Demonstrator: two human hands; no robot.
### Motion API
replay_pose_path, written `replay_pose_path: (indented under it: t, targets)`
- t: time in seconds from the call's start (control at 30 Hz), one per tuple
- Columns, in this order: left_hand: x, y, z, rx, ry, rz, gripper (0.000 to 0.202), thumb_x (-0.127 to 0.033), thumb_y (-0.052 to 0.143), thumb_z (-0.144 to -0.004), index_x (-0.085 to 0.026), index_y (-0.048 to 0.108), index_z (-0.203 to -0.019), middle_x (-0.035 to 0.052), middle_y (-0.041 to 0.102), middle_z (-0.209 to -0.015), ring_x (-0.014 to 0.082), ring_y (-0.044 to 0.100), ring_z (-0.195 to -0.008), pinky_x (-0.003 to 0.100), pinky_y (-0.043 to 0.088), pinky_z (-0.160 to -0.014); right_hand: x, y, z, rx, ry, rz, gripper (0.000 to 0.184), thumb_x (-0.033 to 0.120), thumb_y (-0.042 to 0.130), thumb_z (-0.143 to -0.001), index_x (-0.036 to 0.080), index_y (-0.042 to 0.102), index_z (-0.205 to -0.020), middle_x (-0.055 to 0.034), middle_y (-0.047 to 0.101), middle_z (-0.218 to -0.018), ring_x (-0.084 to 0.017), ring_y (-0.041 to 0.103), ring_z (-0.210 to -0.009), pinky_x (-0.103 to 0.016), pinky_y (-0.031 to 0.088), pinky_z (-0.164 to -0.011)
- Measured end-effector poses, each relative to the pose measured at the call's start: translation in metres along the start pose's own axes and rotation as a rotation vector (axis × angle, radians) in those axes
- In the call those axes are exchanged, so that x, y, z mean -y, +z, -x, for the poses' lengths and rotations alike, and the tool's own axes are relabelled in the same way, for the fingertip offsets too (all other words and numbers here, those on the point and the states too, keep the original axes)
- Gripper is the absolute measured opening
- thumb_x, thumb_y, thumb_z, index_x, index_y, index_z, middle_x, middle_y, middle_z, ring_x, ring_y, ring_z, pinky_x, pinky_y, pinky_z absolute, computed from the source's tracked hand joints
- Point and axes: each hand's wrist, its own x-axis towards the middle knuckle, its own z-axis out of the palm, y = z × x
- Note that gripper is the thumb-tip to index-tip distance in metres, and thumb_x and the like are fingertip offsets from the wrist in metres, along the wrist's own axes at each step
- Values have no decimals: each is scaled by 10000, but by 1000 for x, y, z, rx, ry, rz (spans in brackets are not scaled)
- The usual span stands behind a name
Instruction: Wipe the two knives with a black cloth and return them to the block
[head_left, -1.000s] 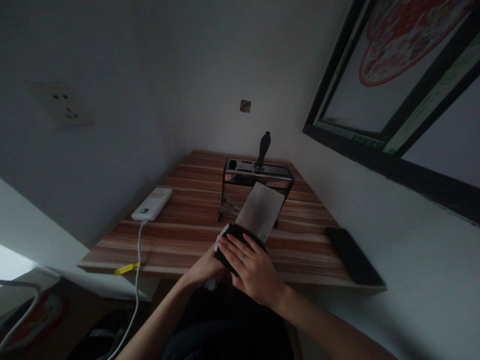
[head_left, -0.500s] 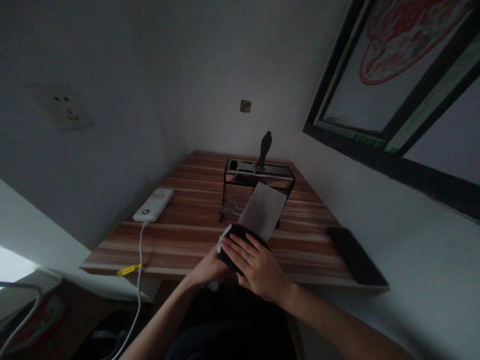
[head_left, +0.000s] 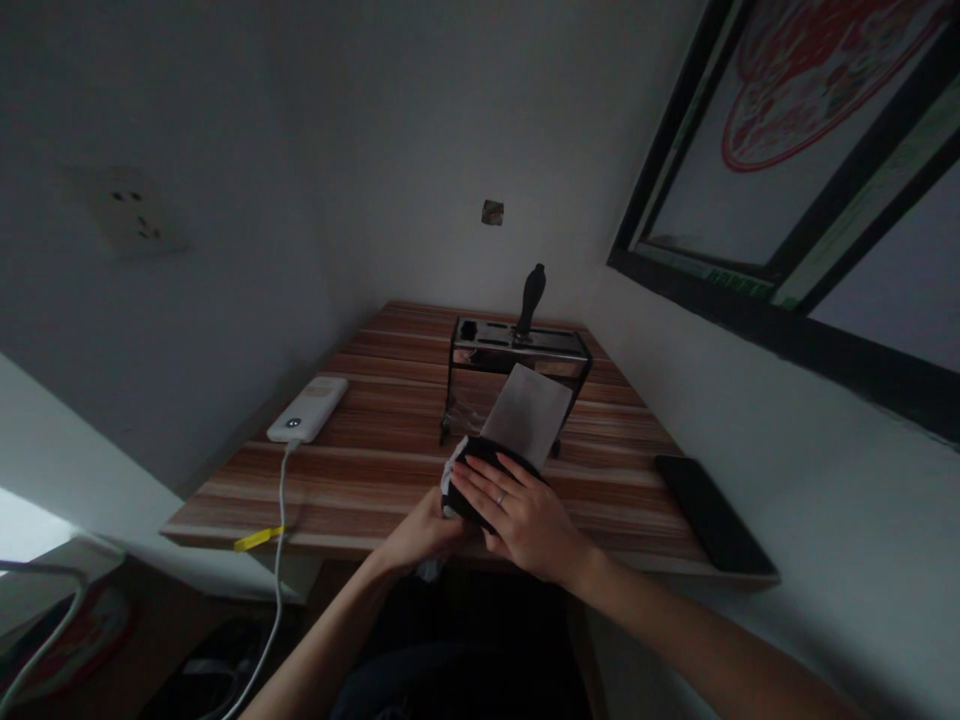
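Observation:
A wide, flat grey blade (head_left: 527,415), shaped like a cleaver's, slants up and away from me over the near part of the table. Its lower end goes into a black piece (head_left: 463,503) with crumpled white material (head_left: 452,470) along its left edge. My right hand (head_left: 529,520) lies across the top of the black piece, fingers together and thumb underneath. Closed below it, my left hand (head_left: 424,530) grips from the left; its fingertips and any handle are hidden. Just behind the blade stands a metal-topped knife rack (head_left: 487,335) with one black-handled knife (head_left: 532,298) upright in it.
On the striped wooden table (head_left: 397,400), a white power bank (head_left: 309,408) with a white cable (head_left: 280,530) lies left, near a yellow strip (head_left: 256,540). A black phone (head_left: 712,510) rests by the right edge. Walls close in behind and on both sides.
Both hands and the black piece have shifted slightly up and to the right. The blade has barely moved, and a little less of its lower part shows.

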Motion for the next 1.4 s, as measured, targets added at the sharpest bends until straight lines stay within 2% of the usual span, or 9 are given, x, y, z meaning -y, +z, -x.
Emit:
replay_pose_path:
  t: [0.17,0.33,0.53,1.03,1.4]
  targets:
    - [7,-3,-3,41,-15,-43,251,-349,573,-705,-186,389,-657,-103,353,-428,25,283,-335,141,250,-320,-7,-3,-2,7,10,14,676,184,491,-804,121,229,-1423,-49,269,-1475,-173,228,-1359,-402,190,-1126]
    - [-1,0,-1,63,-30,-24,345,-434,582,-723,-183,373,-613,-102,326,-433,16,255,-341,137,217,-321,-15,-3,-4,-12,3,42,650,194,458,-815,109,235,-1420,-44,261,-1477,-175,208,-1366,-409,193,-1123]
    - [-8,2,1,77,-40,8,334,-438,610,-705,-173,414,-655,-105,335,-455,15,248,-347,140,224,-325,-24,-9,-7,-34,21,62,651,176,451,-807,124,239,-1420,-37,272,-1474,-175,220,-1363,-411,190,-1124]
    - [-1,-2,0,118,-29,46,284,-389,610,-739,-171,430,-720,-111,321,-457,21,239,-345,146,218,-317,-59,-28,-15,-84,80,120,614,185,421,-851,146,219,-1429,-37,310,-1460,-182,229,-1361,-422,192,-1119]
    - [-4,-2,1,115,-30,10,305,-388,609,-736,-183,397,-658,-106,329,-447,26,250,-347,150,224,-323,-86,-37,-19,-135,115,172,626,177,391,-868,169,150,-1446,-37,308,-1463,-180,215,-1366,-445,192,-1116]
